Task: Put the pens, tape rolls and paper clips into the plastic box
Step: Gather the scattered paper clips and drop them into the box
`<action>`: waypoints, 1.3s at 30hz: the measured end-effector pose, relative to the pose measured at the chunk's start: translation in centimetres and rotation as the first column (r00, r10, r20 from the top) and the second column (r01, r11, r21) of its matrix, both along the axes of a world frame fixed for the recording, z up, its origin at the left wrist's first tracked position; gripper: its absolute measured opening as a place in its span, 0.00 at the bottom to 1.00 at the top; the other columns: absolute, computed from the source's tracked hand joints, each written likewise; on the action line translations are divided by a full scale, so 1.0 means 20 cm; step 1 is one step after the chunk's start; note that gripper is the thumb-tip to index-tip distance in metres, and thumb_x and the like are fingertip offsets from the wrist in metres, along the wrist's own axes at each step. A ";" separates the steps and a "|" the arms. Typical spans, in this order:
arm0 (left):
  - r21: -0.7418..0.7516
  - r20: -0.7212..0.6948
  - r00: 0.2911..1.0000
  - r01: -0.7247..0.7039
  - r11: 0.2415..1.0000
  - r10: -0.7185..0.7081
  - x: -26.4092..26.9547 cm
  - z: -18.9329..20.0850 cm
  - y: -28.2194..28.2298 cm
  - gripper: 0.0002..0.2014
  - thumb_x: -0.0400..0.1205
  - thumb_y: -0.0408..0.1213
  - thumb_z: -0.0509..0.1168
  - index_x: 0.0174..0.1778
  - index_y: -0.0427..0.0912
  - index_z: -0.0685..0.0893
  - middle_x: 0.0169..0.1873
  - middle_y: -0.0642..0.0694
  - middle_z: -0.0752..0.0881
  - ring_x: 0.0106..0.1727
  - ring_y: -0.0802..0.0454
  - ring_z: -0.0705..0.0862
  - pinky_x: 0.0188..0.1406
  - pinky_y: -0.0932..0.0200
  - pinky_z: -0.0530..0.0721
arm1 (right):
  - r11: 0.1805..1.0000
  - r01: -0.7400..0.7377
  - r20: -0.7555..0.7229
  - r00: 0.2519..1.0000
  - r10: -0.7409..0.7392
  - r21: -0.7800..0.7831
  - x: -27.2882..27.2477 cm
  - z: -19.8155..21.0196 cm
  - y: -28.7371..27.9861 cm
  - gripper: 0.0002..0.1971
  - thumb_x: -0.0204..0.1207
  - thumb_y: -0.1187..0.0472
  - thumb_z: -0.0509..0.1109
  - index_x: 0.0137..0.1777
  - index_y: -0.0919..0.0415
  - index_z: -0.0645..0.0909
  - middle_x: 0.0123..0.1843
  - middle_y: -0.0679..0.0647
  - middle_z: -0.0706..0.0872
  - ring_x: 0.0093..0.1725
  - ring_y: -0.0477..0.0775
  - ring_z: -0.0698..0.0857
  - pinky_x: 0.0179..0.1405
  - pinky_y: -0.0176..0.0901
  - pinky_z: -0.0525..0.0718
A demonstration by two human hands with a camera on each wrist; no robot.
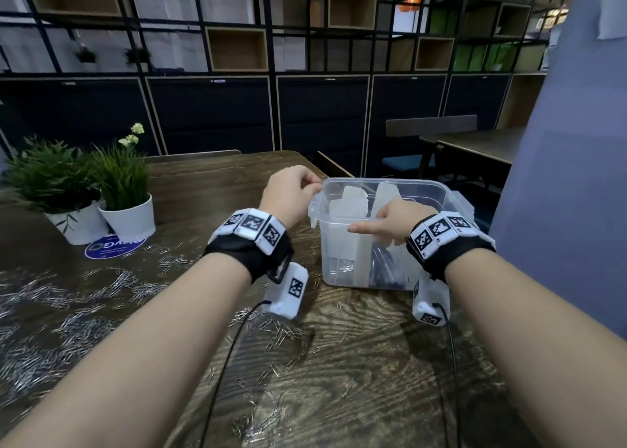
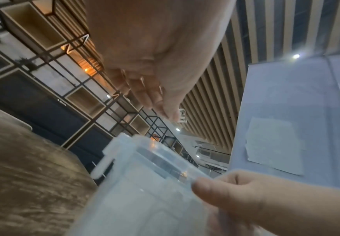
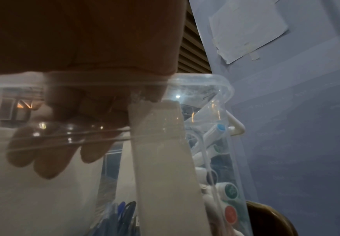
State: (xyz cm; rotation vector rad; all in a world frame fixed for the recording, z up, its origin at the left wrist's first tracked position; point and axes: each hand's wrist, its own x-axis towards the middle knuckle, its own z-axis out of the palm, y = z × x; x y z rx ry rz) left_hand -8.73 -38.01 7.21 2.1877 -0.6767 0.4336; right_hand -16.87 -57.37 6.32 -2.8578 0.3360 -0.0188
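A clear plastic box (image 1: 339, 244) stands open on the wooden table, split by pale dividers (image 1: 353, 203). Pens (image 1: 386, 267) and some paper clips (image 1: 339, 267) lie inside it. Through its wall (image 3: 221, 89) the right wrist view shows blue and black pens (image 3: 122, 212) and markers with coloured caps (image 3: 230, 190). My right hand (image 1: 380, 221) grips the near rim, thumb outside and fingers (image 3: 50, 153) curled inside. My left hand (image 1: 314, 182) hovers over the far left corner with fingertips (image 2: 171, 111) bunched, and a small clip-like thing shows at them. Many loose paper clips (image 1: 112, 284) cover the table to the left.
Two potted plants (image 1: 129, 210) (image 1: 68, 210) and a blue round sticker (image 1: 113, 247) sit at the table's left rear. More clips (image 1: 281, 335) lie between my arms. A blue panel (image 1: 570, 176) rises close on the right, with another table (image 1: 475, 145) behind the box.
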 end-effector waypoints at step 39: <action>0.560 -0.521 0.851 0.402 0.724 -0.069 0.13 -0.56 -0.08 0.14 0.71 0.35 0.78 0.50 0.43 0.85 0.41 0.50 0.85 0.46 0.55 0.83 0.59 0.57 0.80 | 0.999 -0.025 0.018 0.999 0.026 -0.025 0.13 -0.04 -0.13 0.35 0.63 0.19 0.62 0.34 0.55 0.75 0.33 0.52 0.84 0.36 0.53 0.84 0.47 0.45 0.82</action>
